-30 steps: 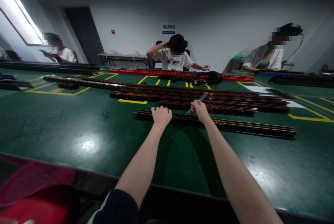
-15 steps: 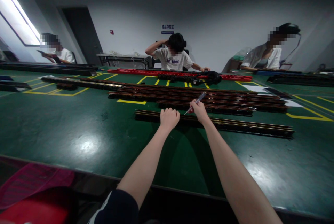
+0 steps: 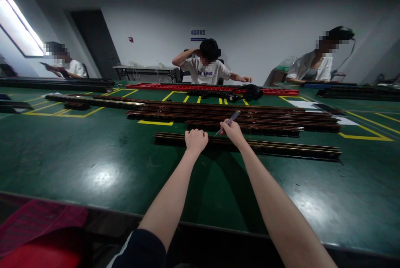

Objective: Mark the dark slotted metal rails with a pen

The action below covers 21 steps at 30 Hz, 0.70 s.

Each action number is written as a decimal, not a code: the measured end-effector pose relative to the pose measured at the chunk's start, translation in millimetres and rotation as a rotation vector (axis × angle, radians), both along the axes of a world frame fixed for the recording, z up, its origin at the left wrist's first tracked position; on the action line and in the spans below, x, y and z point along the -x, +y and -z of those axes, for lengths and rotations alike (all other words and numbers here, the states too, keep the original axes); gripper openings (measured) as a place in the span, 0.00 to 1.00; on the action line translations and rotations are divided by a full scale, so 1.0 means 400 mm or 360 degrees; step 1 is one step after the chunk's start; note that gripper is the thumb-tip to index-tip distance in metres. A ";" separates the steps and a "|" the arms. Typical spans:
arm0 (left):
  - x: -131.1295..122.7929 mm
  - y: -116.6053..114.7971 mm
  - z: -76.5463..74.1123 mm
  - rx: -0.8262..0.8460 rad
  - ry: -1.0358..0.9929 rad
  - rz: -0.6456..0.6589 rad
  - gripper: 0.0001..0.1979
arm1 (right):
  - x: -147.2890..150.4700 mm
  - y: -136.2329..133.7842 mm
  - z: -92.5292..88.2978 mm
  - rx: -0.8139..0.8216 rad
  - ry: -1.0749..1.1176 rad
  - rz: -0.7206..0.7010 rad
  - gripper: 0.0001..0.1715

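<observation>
A long dark rail with gold-coloured edges [image 3: 281,148] lies crosswise on the green table. My left hand [image 3: 196,140] is wrapped over its left half, fingers curled on the far side. My right hand [image 3: 233,131] grips a slim screwdriver [image 3: 233,117] with a clear handle, tilted so that its thin shaft points down and left. The tip is at the rail, just right of my left hand; whether it touches cannot be made out. Right behind the rail lies a bundle of similar dark rails with copper-coloured edges [image 3: 250,114].
Farther back is a long red rail [image 3: 156,86] with a black cable bundle [image 3: 251,91] beside it. Three co-workers sit across the table: one at the left [image 3: 75,68], one in the middle [image 3: 204,72], one at the right [image 3: 312,68]. White paper [image 3: 304,104] lies at the right.
The gold-edged rail has slid a little to the left, and both my hands with the screwdriver have shifted left along with it. The middle co-worker's hand has risen off the red rail.
</observation>
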<state>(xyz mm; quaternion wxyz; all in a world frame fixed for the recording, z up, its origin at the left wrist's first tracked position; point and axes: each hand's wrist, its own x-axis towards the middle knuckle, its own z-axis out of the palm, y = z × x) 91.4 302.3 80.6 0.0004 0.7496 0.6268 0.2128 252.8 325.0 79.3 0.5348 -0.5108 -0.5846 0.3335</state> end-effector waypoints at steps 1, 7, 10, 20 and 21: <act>0.004 0.001 -0.001 0.0001 0.0000 -0.0012 0.22 | 0.001 -0.001 -0.001 0.0004 -0.0019 -0.0003 0.15; 0.021 0.005 -0.006 -0.0001 0.0006 -0.0107 0.21 | 0.001 0.000 -0.004 -0.0002 -0.0056 -0.0004 0.12; 0.029 0.008 -0.004 0.0014 -0.0027 -0.0126 0.21 | -0.001 0.000 -0.007 0.0034 -0.0026 0.0011 0.13; 0.040 0.012 -0.003 0.0041 -0.0118 -0.0111 0.21 | -0.014 0.008 0.002 0.0064 0.0102 -0.0007 0.13; 0.040 0.012 -0.002 0.0035 -0.0119 -0.0110 0.21 | -0.017 0.013 0.006 0.0074 0.0121 -0.0010 0.13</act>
